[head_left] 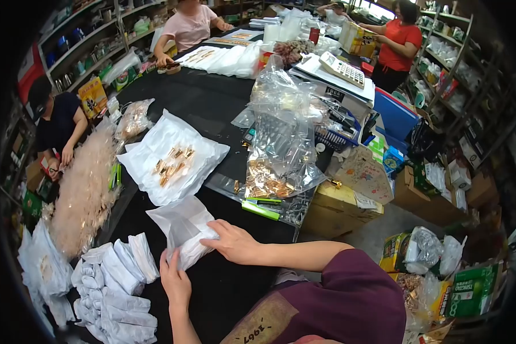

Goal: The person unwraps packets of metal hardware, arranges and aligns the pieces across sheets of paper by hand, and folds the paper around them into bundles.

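A partly folded white wrapping sheet lies on the black table in front of me, rolled into a packet at its near end. My right hand grips the packet's right side with bent fingers. At its lower left edge, my left hand closes its fingertips on the same packet. Just beyond is a spread stack of white sheets with small gold-coloured metal pieces on top. To the left of my left hand sits a pile of rolled white packets.
A clear bag of gold pieces and green box cutters lie to the right. A heap of pinkish plastic-wrapped pieces runs along the left. Cartons stand at the table's right edge. Co-workers are around the table.
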A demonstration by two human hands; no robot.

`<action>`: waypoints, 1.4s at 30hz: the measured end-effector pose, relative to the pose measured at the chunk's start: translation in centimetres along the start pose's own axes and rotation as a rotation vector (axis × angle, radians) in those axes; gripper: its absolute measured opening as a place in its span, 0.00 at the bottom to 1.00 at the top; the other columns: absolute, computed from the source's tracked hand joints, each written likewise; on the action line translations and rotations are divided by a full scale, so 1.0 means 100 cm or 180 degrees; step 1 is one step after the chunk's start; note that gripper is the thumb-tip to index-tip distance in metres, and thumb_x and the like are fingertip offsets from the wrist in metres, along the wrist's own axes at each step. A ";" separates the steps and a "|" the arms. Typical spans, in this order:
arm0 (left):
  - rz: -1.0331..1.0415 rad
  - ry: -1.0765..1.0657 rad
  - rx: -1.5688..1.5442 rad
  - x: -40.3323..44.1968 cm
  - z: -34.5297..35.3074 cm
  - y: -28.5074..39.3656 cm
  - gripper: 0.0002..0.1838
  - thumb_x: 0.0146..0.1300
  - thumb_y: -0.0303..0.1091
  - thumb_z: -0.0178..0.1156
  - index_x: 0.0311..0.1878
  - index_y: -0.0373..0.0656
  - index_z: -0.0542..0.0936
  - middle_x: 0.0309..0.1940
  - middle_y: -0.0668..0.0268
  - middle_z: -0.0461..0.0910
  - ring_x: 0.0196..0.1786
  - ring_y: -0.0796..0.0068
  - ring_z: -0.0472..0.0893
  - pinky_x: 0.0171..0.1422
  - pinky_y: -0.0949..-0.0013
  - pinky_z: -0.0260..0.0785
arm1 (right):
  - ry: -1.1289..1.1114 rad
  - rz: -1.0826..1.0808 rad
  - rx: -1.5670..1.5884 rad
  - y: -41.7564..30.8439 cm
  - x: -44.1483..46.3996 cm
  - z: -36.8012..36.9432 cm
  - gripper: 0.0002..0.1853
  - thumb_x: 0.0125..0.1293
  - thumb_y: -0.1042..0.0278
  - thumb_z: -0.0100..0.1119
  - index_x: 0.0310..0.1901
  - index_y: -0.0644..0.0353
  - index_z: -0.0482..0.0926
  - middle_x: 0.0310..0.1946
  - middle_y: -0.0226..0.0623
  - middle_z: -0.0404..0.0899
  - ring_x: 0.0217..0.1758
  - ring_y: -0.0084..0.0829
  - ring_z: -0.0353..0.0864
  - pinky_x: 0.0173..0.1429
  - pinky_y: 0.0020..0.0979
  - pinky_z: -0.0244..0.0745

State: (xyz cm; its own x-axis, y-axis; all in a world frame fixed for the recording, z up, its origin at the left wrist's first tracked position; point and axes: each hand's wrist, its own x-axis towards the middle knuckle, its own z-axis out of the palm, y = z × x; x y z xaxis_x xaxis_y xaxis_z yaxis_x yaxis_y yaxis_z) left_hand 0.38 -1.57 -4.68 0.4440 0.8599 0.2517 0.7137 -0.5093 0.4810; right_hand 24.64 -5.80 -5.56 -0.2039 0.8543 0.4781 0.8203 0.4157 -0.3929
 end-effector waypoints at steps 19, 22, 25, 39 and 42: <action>0.0526 0.0228 -0.0073 0.050 0.028 0.022 0.24 0.66 0.26 0.53 0.66 0.33 0.71 0.69 0.45 0.66 0.72 0.43 0.64 0.77 0.50 0.53 | -0.0301 0.0650 -0.0382 0.008 0.016 -0.014 0.23 0.54 0.74 0.62 0.55 0.54 0.80 0.50 0.51 0.74 0.45 0.47 0.79 0.43 0.41 0.78; 0.0014 0.0660 0.0020 0.046 0.044 -0.013 0.23 0.69 0.29 0.53 0.66 0.33 0.70 0.70 0.44 0.65 0.72 0.43 0.64 0.78 0.51 0.52 | -0.0402 0.1223 -0.0525 0.015 0.015 -0.034 0.24 0.54 0.74 0.62 0.56 0.55 0.80 0.50 0.52 0.74 0.48 0.48 0.79 0.48 0.42 0.77; -0.0096 0.0746 0.0033 0.051 0.040 -0.005 0.23 0.70 0.31 0.52 0.66 0.34 0.70 0.70 0.44 0.64 0.72 0.42 0.63 0.78 0.50 0.52 | -0.0208 0.1030 -0.0421 0.004 0.025 -0.026 0.24 0.55 0.75 0.61 0.56 0.57 0.79 0.51 0.53 0.75 0.52 0.49 0.78 0.54 0.41 0.76; -0.0320 0.1343 -0.0305 0.047 0.027 -0.012 0.16 0.63 0.24 0.59 0.55 0.41 0.81 0.55 0.49 0.75 0.61 0.51 0.72 0.66 0.55 0.65 | -0.0627 0.0616 0.1992 0.044 0.069 0.001 0.15 0.64 0.69 0.62 0.52 0.61 0.81 0.51 0.42 0.79 0.60 0.44 0.76 0.63 0.41 0.72; 0.0158 -0.0037 -0.0626 0.028 0.019 -0.006 0.16 0.62 0.26 0.63 0.53 0.41 0.82 0.49 0.55 0.77 0.55 0.55 0.75 0.63 0.58 0.66 | -0.1357 0.0001 0.1388 0.047 0.055 -0.002 0.14 0.63 0.66 0.64 0.49 0.61 0.83 0.51 0.42 0.79 0.59 0.42 0.76 0.64 0.40 0.71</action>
State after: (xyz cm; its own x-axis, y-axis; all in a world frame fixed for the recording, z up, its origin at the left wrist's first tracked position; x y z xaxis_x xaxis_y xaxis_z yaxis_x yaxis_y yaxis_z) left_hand 2.20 1.08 -5.85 0.4831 0.8329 0.2700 0.5718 -0.5336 0.6232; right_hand 27.50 0.75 -4.59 -0.4735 0.8667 0.1567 0.5443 0.4278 -0.7216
